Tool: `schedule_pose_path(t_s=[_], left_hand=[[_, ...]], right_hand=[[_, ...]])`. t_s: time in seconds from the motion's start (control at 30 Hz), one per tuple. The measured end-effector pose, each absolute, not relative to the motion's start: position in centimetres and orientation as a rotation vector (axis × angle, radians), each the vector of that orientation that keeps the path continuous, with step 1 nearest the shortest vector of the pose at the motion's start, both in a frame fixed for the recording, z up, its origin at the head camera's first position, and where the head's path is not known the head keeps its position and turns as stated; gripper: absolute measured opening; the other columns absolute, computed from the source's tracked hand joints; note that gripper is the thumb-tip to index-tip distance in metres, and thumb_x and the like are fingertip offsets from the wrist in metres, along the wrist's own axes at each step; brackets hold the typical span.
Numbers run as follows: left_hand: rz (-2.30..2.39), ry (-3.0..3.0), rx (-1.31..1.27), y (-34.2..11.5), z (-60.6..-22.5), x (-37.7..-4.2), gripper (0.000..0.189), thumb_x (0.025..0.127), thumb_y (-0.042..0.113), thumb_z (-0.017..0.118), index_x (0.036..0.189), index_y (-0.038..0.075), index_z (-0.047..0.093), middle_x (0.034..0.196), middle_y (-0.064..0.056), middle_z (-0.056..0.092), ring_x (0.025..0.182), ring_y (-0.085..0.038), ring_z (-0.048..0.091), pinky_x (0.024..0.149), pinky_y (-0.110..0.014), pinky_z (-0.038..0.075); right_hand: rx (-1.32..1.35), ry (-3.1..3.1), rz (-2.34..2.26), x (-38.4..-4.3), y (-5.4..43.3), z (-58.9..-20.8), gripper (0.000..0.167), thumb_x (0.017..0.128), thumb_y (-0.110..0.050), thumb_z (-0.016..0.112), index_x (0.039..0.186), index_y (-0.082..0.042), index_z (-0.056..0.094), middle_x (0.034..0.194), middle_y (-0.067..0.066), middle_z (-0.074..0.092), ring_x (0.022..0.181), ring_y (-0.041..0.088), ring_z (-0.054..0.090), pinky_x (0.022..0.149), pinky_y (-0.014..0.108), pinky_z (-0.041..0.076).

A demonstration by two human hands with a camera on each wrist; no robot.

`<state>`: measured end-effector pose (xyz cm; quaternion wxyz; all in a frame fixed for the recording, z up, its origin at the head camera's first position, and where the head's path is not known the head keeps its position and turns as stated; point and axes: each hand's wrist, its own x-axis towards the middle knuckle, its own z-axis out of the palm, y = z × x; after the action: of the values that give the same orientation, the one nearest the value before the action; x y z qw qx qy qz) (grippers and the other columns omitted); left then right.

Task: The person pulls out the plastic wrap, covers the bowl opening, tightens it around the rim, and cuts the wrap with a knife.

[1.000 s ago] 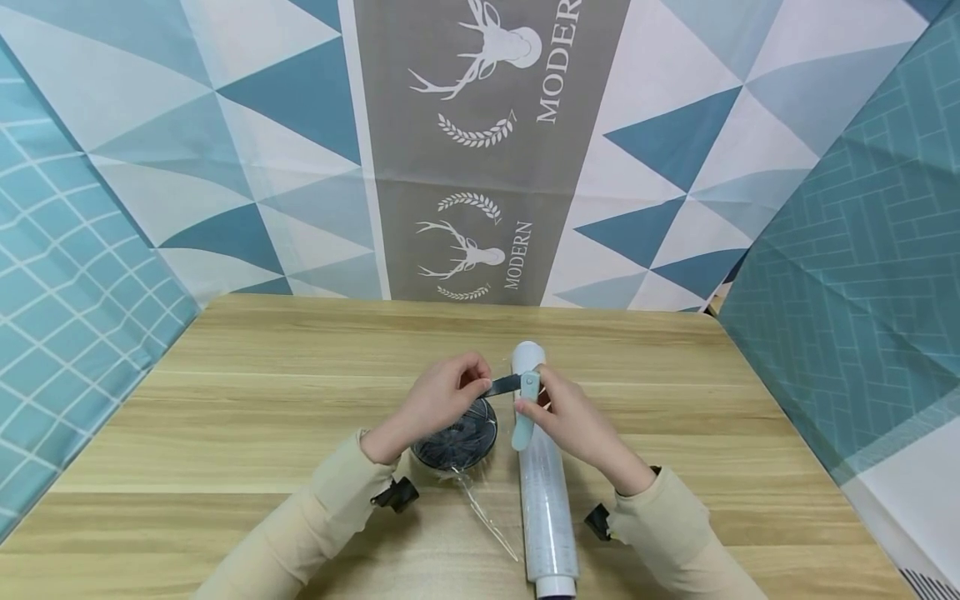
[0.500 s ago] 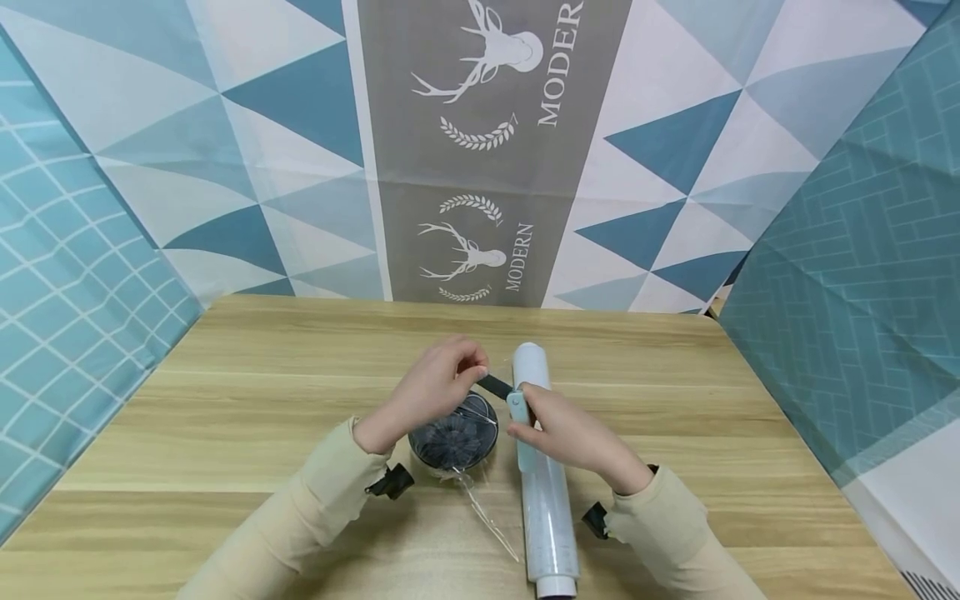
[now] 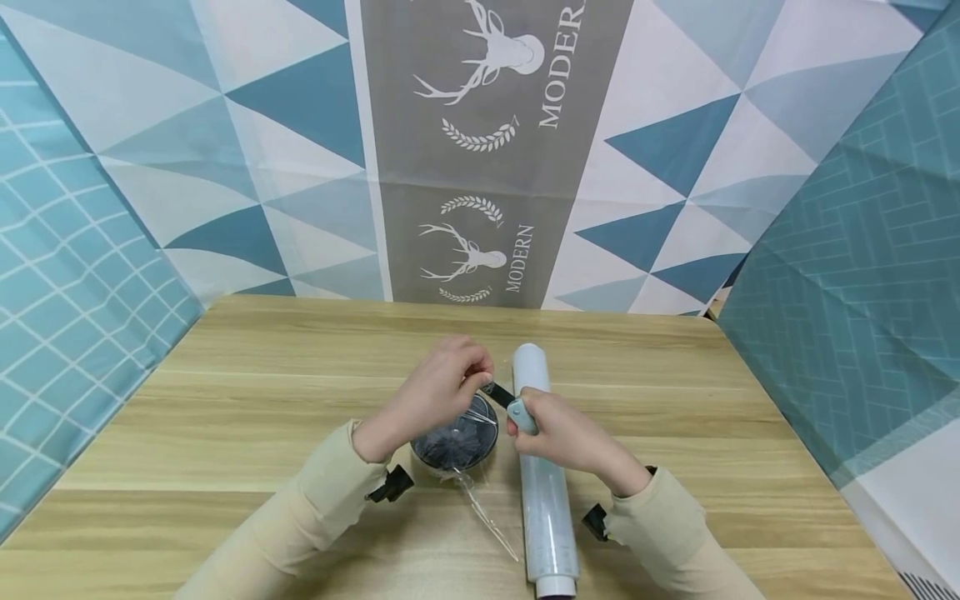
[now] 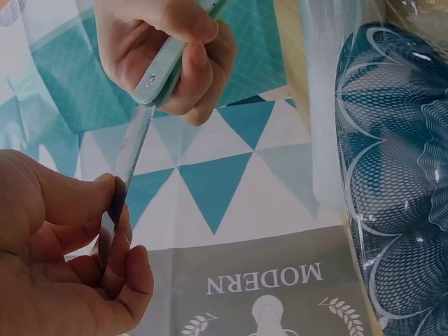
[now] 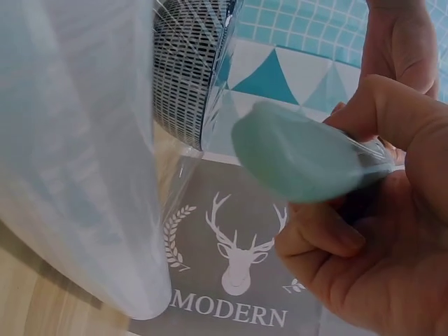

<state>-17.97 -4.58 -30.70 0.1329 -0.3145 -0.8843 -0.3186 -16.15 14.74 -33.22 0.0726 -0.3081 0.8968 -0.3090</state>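
Both hands hold a folding knife above the table in the head view. My right hand [image 3: 558, 429] grips its pale mint handle [image 4: 166, 70]. The thumb and fingers of my left hand [image 3: 435, 390] pinch the dark blade [image 4: 131, 157] near its tip. Blade and handle lie nearly in one line in the left wrist view. Below and beside the left hand is a dark blue patterned bowl [image 3: 452, 443] with clear plastic film stretched over it. A long roll of cling film [image 3: 547, 508] lies under and beside the right hand. In the right wrist view the handle [image 5: 297, 152] looks large and blurred.
A twisted tail of clear film [image 3: 483, 517] trails from the bowl toward the roll's near end. The wood-grain table [image 3: 262, 367] meets a patterned cloth backdrop [image 3: 480, 167] at its far edge. More cloth hangs at both sides.
The knife's handle has swung from a sharp angle to nearly in line with the blade. My right hand has shifted slightly lower; the left still pinches the blade. Bowl and roll stay put.
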Motion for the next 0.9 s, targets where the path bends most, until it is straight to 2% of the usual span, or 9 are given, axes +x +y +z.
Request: schedule_pose_path(t_s=[0.27,0.37,0.53,0.7,0.8,0.9], left_hand=[[-0.832,-2.499,-0.994,-4.1,-31.1,-17.9,0.005,0.082,0.004,0.062,0.079,0.007,0.061,0.081,0.0,0.055,0.083,-0.017,0.048,0.076,-0.031,0.043],[-0.844,-2.496,-0.999,-4.0,-31.3,-18.0,0.005,0.083,0.004,0.061,0.08,0.007,0.061,0.081,0.0,0.054,0.082,-0.017,0.047,0.074,-0.03,0.042],[-0.942,-2.495,-0.951,-3.9,-31.4,-18.5,0.006,0.084,0.006,0.062,0.079,0.01,0.062,0.082,0.001,0.056,0.08,-0.015,0.048,0.071,-0.028,0.043],[-0.97,-2.443,-0.942,-3.8,-31.0,-19.4,0.004,0.084,0.011,0.063,0.081,0.01,0.064,0.086,0.0,0.059,0.085,-0.016,0.051,0.074,-0.03,0.045],[-0.965,-2.446,-0.946,-3.8,-30.6,-20.1,0.005,0.085,0.013,0.063,0.082,0.009,0.064,0.086,0.0,0.06,0.086,-0.016,0.053,0.077,-0.032,0.045],[-0.943,-2.456,-0.941,-3.6,-30.3,-20.8,0.005,0.083,0.013,0.064,0.082,0.009,0.065,0.085,0.0,0.061,0.085,-0.016,0.056,0.078,-0.033,0.045]], right_hand=[[-0.989,2.762,-0.754,-16.1,14.9,-33.0,0.01,0.074,-0.003,0.056,0.08,-0.01,0.053,0.072,-0.005,0.048,0.059,0.005,0.041,0.052,0.017,0.038],[-0.978,2.781,-0.747,-16.1,15.0,-33.2,0.009,0.075,-0.004,0.056,0.08,-0.011,0.053,0.073,-0.005,0.047,0.06,0.006,0.041,0.052,0.018,0.038],[-0.87,2.711,-0.892,-16.2,15.1,-33.6,0.004,0.084,-0.004,0.051,0.085,-0.008,0.051,0.075,-0.002,0.049,0.063,0.008,0.047,0.054,0.021,0.042],[-0.776,2.544,-1.153,-16.5,15.2,-34.0,0.006,0.095,-0.006,0.042,0.096,-0.003,0.047,0.074,0.004,0.053,0.064,0.013,0.054,0.058,0.033,0.051],[-0.777,2.54,-1.242,-16.9,15.2,-34.1,0.007,0.096,-0.008,0.042,0.098,-0.004,0.047,0.073,0.004,0.052,0.059,0.011,0.05,0.053,0.028,0.048],[-0.772,2.58,-1.288,-17.2,15.3,-34.1,0.008,0.095,-0.01,0.044,0.099,-0.005,0.049,0.071,0.003,0.052,0.055,0.009,0.044,0.048,0.021,0.039]])
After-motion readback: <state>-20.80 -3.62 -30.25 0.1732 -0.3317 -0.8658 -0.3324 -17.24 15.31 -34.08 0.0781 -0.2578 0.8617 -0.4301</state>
